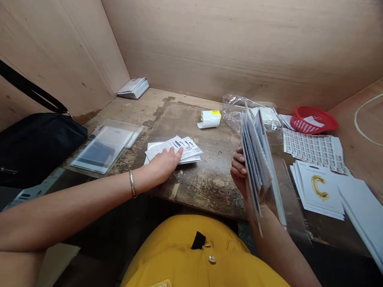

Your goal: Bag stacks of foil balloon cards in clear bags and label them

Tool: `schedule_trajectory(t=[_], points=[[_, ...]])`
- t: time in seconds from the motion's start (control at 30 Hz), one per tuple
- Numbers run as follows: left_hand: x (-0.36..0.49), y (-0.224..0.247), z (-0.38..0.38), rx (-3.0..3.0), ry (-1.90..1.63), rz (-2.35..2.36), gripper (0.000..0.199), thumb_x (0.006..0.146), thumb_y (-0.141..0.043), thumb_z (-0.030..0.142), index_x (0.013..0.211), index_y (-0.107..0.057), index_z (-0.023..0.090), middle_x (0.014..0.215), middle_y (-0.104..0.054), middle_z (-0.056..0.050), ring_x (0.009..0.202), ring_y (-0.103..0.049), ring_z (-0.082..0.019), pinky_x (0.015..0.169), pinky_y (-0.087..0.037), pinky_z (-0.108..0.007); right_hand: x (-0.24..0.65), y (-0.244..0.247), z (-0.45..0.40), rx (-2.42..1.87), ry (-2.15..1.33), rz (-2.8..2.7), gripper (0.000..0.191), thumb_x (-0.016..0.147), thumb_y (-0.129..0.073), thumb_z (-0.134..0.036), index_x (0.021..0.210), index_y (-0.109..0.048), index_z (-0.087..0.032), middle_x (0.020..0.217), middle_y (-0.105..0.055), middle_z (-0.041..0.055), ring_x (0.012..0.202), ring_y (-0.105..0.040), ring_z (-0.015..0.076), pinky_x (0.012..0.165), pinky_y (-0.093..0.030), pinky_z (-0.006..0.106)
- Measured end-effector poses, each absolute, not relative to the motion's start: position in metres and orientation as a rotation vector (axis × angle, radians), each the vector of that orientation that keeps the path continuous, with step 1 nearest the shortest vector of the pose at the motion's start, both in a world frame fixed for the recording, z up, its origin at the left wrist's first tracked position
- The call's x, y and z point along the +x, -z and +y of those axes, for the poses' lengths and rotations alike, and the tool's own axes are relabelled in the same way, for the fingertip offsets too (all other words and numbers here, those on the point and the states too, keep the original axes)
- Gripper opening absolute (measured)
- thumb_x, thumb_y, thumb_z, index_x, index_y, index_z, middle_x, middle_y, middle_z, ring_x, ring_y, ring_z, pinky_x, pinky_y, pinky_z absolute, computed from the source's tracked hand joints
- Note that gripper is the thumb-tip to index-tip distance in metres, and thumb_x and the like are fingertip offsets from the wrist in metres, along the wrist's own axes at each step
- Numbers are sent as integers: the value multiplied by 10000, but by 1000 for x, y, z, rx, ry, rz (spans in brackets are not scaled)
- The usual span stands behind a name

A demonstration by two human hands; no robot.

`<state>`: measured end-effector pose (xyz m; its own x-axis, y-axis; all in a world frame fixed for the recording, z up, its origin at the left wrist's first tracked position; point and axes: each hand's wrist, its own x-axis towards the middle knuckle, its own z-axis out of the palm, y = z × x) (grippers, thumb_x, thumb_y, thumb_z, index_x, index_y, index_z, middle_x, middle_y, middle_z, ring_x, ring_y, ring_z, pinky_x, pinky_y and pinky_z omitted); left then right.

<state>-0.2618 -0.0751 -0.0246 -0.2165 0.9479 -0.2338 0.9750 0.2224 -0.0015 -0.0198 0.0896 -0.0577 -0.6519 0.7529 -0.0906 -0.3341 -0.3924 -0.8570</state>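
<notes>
My left hand (163,165) is on a loose, fanned pile of white printed cards (188,148) with barcodes and hang holes. Its thumb lies over the top card and its fingers are bent against the pile, their tips partly hidden. Upright at the right, my right hand (238,169) grips a thick stack of flat packets (254,155) in clear plastic sleeves. Its fingertips show at the stack's left side; the thumb is hidden behind the packets.
A white label roll (210,118) lies mid-table. Rightward are crumpled clear plastic (236,107), a red basket (314,119), a sticker sheet (314,149) and cards with a gold C (320,189). Leftward are clear sleeves (104,147), a card stack (133,87) and a black bag (42,143).
</notes>
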Motion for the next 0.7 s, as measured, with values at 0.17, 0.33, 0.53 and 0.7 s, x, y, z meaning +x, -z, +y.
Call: schedule_trajectory(t=[0.17,0.33,0.53,0.7], points=[[-284,13,-88,1771,-371,2357,586,837,-391,40,1416,-423,124,1402,-506,-198,1245,-539,-308,1032,-428,-452,-22,27,76,-633,-2073,-1080,213,775,-710,-417,933,-660,-282,808,-727,-8,686,-690,170,629,-609,287],[-282,-10,-92,1215,-1515,1830,504,808,-586,224,1302,-515,160,1238,-652,-104,1121,-624,-259,990,-487,-401,-40,-5,76,-561,-1912,-1167,264,737,-769,-366,951,-660,-257,872,-742,2,702,-704,192,603,-598,291],[-251,28,-76,717,-1748,1218,546,657,-791,350,1128,-601,149,1122,-707,-114,1110,-634,-306,989,-488,-432,-82,-2,79,-579,-1670,-1484,452,689,-833,-332,1075,-629,-213,1024,-730,77,848,-706,235,699,-598,330],[-244,42,-81,636,-1726,1014,697,798,-429,753,1113,-645,170,1117,-706,-115,1176,-595,-334,976,-495,-459,-98,8,71,-569,-1732,-1639,465,741,-793,-338,1139,-587,-213,1087,-710,83,912,-688,228,756,-590,344]])
